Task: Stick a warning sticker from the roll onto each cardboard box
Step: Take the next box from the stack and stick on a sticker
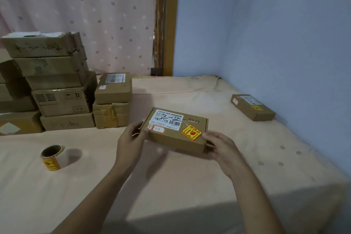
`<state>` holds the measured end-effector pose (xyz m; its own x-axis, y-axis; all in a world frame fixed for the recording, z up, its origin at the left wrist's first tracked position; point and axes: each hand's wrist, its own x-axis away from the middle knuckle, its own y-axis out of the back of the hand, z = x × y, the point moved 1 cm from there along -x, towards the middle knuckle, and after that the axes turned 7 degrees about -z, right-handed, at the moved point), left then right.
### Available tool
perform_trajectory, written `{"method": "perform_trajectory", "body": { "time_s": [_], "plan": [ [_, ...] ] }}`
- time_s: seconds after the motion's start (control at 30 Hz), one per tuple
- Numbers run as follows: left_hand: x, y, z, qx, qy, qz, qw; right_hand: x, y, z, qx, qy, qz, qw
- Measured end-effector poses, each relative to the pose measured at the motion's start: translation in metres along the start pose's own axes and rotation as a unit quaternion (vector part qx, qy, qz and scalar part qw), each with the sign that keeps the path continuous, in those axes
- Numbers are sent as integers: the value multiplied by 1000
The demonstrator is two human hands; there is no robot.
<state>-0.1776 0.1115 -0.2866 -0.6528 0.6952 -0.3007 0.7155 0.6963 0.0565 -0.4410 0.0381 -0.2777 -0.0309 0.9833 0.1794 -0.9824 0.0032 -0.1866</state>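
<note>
Mid-frame, we hold a flat box [176, 131] between both hands: our left hand [131, 143] clasps its left end, thumb on top, and our right hand [221, 148] clasps its right end. A yellow sticker [191, 132] sits on the lid's right part, beside a white label [168, 118]. At lower left the roll [52, 156] stands on end on the pink surface [171, 186], well apart from the hands. Farther back on the left we see stacked boxes [57, 85]. At upper right, near the blue wall [266, 34], a second box [252, 107] lies with a yellow mark on top.
</note>
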Motion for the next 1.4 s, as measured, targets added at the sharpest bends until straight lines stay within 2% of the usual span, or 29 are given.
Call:
{"method": "perform_trajectory", "body": {
  "time_s": [0.17, 0.23, 0.4, 0.53, 0.7, 0.9, 1.07, 1.3, 1.4],
  "plan": [
    [4, -84, -8, 96, 83, -8, 992, -9, 55, 18, -87, 10, -86, 992],
    [11, -124, -16, 109, 102, 14, 989, -17, 72, 23, -113, 17, -117, 987],
    [34, -229, -33, 117, 84, 182, 973, -46, 107, 38, -160, 53, -173, 970],
    [42, -299, -52, 131, 45, 265, 954, -80, 131, 57, -170, 93, -188, 963],
    [24, -372, -68, 79, -7, 363, 928, -138, 164, 93, -190, 105, -244, 945],
    [8, -422, -55, 52, 26, 435, 899, -207, 186, 107, -106, 85, -309, 941],
    [-1, -451, -46, 5, 32, 438, 898, -243, 197, 103, -61, 68, -336, 937],
    [3, -483, -7, 7, 19, 448, 894, -262, 206, 86, 61, 46, -344, 936],
    [3, -484, 6, -6, 10, 458, 889, -258, 203, 85, 73, 47, -342, 936]
  ]
}}
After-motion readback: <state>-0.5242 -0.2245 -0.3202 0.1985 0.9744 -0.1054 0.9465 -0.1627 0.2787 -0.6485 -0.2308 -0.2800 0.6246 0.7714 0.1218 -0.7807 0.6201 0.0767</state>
